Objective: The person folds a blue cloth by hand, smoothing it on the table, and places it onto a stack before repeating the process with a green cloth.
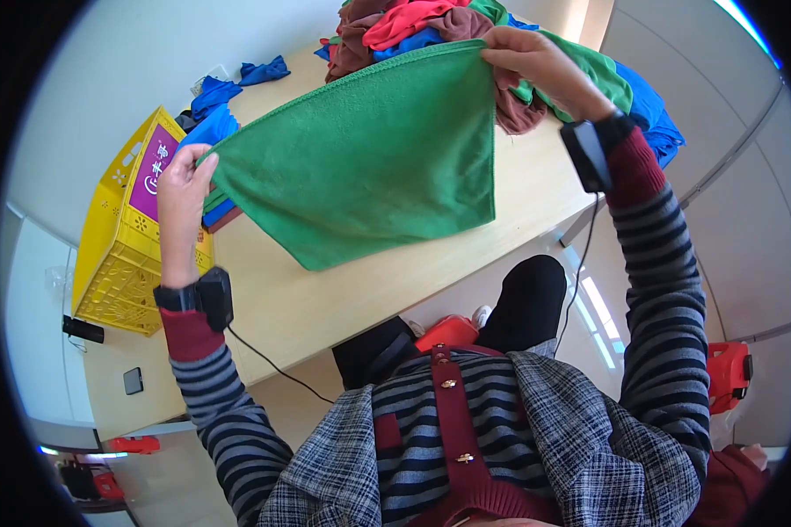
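Observation:
A green cloth [369, 167] hangs spread out in the air above a light wooden table [325, 299]. My left hand [182, 189] pinches its left corner, and my right hand [536, 66] grips its upper right corner. The cloth droops between the two hands, with its lower edge just over the tabletop. Both wrists wear black devices with cables.
A heap of red, brown, blue and green cloths [413, 26] lies at the table's far end. A yellow plastic crate [132, 237] stands at the left edge, with folded blue cloths [211, 123] beside it. A small dark device [133, 380] lies near the table's corner.

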`<action>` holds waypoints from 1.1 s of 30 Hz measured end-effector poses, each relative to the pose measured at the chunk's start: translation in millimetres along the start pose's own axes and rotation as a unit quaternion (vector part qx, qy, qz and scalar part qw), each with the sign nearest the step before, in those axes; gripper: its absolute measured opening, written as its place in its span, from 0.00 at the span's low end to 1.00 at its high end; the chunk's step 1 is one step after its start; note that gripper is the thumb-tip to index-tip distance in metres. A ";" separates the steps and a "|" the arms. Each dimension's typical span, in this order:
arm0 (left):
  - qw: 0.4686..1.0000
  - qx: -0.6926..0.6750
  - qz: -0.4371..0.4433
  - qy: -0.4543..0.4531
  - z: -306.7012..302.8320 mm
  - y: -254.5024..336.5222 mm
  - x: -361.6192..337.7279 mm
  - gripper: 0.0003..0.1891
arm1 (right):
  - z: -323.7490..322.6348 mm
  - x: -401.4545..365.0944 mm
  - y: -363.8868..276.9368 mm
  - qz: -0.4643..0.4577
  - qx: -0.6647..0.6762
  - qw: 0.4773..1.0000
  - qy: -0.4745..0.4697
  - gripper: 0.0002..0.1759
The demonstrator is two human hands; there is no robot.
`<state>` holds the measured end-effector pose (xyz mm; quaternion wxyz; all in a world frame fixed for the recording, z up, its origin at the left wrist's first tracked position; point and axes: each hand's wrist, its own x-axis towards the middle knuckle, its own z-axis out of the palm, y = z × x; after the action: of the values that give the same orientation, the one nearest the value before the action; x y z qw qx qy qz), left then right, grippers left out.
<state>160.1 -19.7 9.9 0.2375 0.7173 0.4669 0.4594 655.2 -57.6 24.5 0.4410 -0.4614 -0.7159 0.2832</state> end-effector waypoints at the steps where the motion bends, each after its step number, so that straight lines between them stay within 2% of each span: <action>1: 0.999 0.049 0.001 -0.005 2.9 -6.8 10.8 0.06 | 4.2 12.6 14.9 0.005 -0.017 1.000 -0.006 0.07; 3: 0.995 0.098 0.002 -0.008 6.5 -18.0 30.4 0.07 | 8.0 38.4 40.3 0.008 -0.034 0.999 -0.013 0.07; 6: 0.991 0.113 0.050 0.054 7.4 -31.6 57.9 0.06 | 8.4 76.0 68.8 -0.042 0.005 0.999 0.007 0.07; 7: 0.991 0.114 0.050 0.053 2.9 -32.0 59.8 0.06 | 11.3 75.7 56.9 -0.042 0.007 0.999 0.008 0.07; 10: 0.983 0.038 0.131 0.123 -7.1 -26.9 60.9 0.06 | 21.4 55.3 -11.8 -0.060 0.027 0.996 0.061 0.12; 11: 0.984 0.038 0.129 0.120 -6.6 -24.9 50.7 0.06 | 24.7 48.6 -8.4 -0.057 0.028 0.996 0.061 0.12; 13: 0.968 0.102 0.172 0.154 -1.1 -16.2 7.9 0.05 | 28.4 32.2 11.7 -0.130 -0.023 0.990 0.046 0.09; 14: 0.958 0.129 0.213 0.139 7.1 -22.0 -13.0 0.05 | 31.8 22.6 23.8 -0.166 -0.049 0.984 0.039 0.07; 15: 0.947 0.156 0.252 0.124 19.6 -34.0 -36.4 0.05 | 40.5 10.9 41.3 -0.163 -0.049 0.985 0.037 0.07; 17: 0.972 0.141 0.184 0.028 45.0 -57.7 -83.2 0.06 | 66.1 -19.3 91.4 -0.080 0.039 0.996 0.030 0.08; 19: 0.987 0.131 0.085 -0.033 68.9 -85.0 -127.5 0.05 | 80.8 -50.8 136.1 0.012 -0.008 1.000 -0.028 0.06; 20: 0.988 0.125 0.067 -0.055 78.0 -91.1 -144.6 0.06 | 87.8 -66.5 148.3 0.015 -0.005 0.999 -0.029 0.06; 22: 0.989 0.119 0.046 -0.076 90.0 -98.4 -169.9 0.06 | 96.7 -92.7 163.3 0.047 -0.087 0.993 -0.061 0.06; 27: 0.984 0.127 0.040 -0.118 96.4 -102.4 -200.2 0.07 | 107.0 -129.2 155.6 0.037 -0.123 0.991 -0.044 0.06; 30: 0.982 0.137 0.048 -0.124 96.4 -100.1 -205.9 0.07 | 107.4 -140.2 150.7 -0.017 -0.179 0.983 -0.035 0.07; 33: 0.980 0.142 0.043 -0.132 96.6 -98.2 -210.0 0.07 | 108.9 -146.1 149.0 -0.028 -0.200 0.979 -0.035 0.06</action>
<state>171.0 -153.4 -202.3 0.1727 0.8176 0.4606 0.2993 646.3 -128.8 -199.7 0.3224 -0.5102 -0.7854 0.1376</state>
